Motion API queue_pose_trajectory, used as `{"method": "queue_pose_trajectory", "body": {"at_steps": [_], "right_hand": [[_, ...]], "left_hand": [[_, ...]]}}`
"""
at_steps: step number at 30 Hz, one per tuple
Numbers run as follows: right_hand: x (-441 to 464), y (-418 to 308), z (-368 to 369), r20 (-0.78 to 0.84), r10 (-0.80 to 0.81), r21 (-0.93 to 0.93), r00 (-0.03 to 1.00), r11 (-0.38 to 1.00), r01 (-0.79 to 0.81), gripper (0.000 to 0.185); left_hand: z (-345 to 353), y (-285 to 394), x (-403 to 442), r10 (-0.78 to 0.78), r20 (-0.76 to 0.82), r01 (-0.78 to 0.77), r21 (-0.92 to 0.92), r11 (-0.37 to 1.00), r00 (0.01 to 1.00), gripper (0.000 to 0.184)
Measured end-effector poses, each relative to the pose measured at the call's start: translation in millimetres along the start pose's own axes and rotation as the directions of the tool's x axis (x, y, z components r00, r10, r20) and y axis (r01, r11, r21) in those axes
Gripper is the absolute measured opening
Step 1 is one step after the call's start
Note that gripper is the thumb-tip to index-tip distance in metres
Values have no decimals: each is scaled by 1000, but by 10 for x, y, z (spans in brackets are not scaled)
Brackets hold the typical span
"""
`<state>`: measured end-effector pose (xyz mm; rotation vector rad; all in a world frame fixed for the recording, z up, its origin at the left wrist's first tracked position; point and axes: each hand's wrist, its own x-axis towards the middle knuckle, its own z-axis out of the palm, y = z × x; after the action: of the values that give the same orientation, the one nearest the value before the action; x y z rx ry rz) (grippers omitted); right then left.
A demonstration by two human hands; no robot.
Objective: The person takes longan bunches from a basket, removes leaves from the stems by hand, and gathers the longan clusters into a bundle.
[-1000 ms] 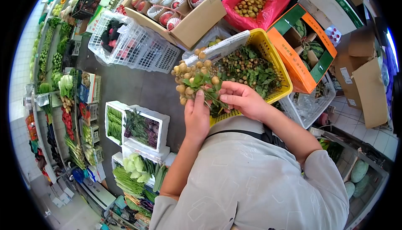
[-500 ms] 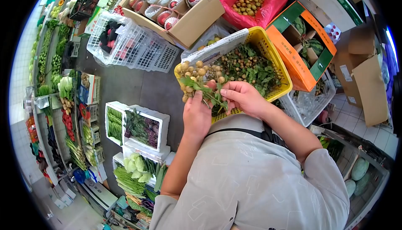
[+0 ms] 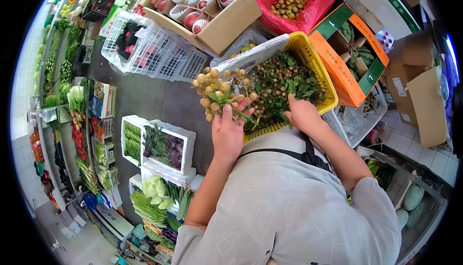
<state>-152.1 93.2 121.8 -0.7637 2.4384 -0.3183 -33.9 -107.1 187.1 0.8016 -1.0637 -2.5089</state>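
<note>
My left hand (image 3: pixel 228 132) is closed around the stems of a longan bunch (image 3: pixel 212 89), raised over the near left corner of a yellow plastic crate (image 3: pixel 329 102). Round tan fruits hang out past the fingers, and some green leaves cling to the stems. Inside the crate lie more longans (image 3: pixel 270 84) with twigs and dark green leaves (image 3: pixel 308 89). My right hand (image 3: pixel 305 116) is apart from the bunch, over the crate's near right side beside the leaves. Its fingers are bent, and whatever they hold, if anything, is hidden.
Beyond the crate stand a carton of netted fruit (image 3: pixel 226 28), a pink-lined container of small brown fruit (image 3: pixel 320 4) and an orange watermelon box (image 3: pixel 333 69). White baskets (image 3: pixel 178 62) sit left of them. Foam boxes of greens (image 3: pixel 190 144) stand at my left.
My right hand has left the stems and moved right, over the leaves in the crate. My left hand keeps the longan bunch, now tilted slightly further left.
</note>
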Motion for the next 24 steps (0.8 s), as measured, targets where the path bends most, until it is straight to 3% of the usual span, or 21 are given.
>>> {"method": "queue_pose_trajectory", "body": {"at_steps": [1, 3, 4, 5, 6, 10, 13, 17, 19, 24], "right_hand": [[-47, -86, -178, 2, -2, 0, 1000, 1000, 2, 38], [-100, -279, -424, 17, -75, 446, 997, 893, 59, 46], [-107, -351, -421, 18, -70, 448, 997, 892, 54, 46], [-112, -427, -416, 71, -160, 766, 985, 641, 49, 42], [-111, -491, -416, 78, -264, 958, 961, 288, 2, 38], [-101, -646, -432, 86, -313, 972, 946, 233, -12, 28], [-103, -686, -462, 119, -249, 961, 961, 272, -48, 20], [-149, -697, -446, -19, -251, 959, 968, 268, 88, 15], [-131, -700, -431, -54, -248, 957, 967, 262, 120, 13], [-43, -666, -324, -88, -197, 994, 976, 41, 97, 17]], "left_hand": [[-19, -16, 2, 5, 18, -5, -3, 1000, 1000, 25], [-17, -36, 16, 18, 28, -19, 37, 999, 999, 27], [-11, -46, 20, 31, 42, -35, 76, 997, 999, 29], [-17, -66, 31, 27, 47, -31, 78, 996, 998, 29], [-25, -92, 48, 24, 60, -31, 120, 992, 998, 32], [5, -114, 53, 41, 77, -58, 231, 971, 996, 36], [47, -54, 31, 12, 98, -39, 286, 957, 995, 37], [20, -82, 21, -20, 81, 2, 214, 977, 997, 37], [-45, -102, 37, -34, -5, 34, 248, 968, 999, 36], [-49, -71, 20, -41, -18, 44, 206, 978, 999, 34]]}}
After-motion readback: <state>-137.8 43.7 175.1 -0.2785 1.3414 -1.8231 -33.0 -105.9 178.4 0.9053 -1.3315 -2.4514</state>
